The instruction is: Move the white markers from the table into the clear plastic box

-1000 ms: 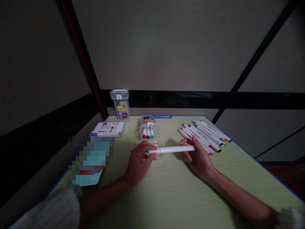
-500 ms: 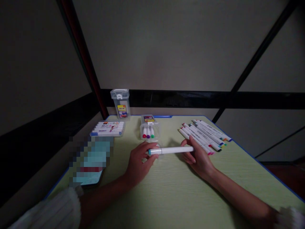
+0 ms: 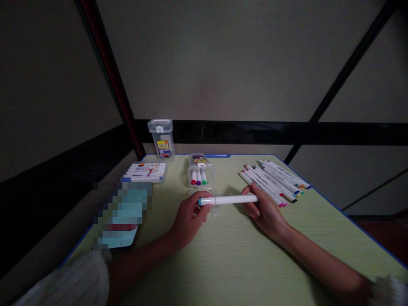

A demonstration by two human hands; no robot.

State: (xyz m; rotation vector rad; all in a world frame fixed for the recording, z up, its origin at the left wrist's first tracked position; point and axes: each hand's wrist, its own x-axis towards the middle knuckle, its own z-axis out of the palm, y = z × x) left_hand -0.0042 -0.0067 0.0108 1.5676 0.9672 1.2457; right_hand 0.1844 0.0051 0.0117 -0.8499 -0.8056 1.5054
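A white marker (image 3: 229, 199) with a teal left end is held level just above the pale green table (image 3: 229, 259). My left hand (image 3: 188, 219) pinches the marker's teal end with curled fingers. My right hand (image 3: 265, 211) grips the marker's right end. Just behind the marker a clear open case (image 3: 199, 171) lies flat, showing three markers with pink, purple and green tips. A row of several loose white markers (image 3: 274, 182) lies right of my right hand, touching its fingertips.
An upright clear box (image 3: 162, 138) stands at the back left. A flat pack of markers (image 3: 144, 172) lies left of the open case. A blurred teal object (image 3: 119, 212) sits at the table's left edge. Dark frame bars run behind the table.
The marker has shifted slightly left and its teal end, earlier covered by my left fingers, now shows. Both hands keep their hold.
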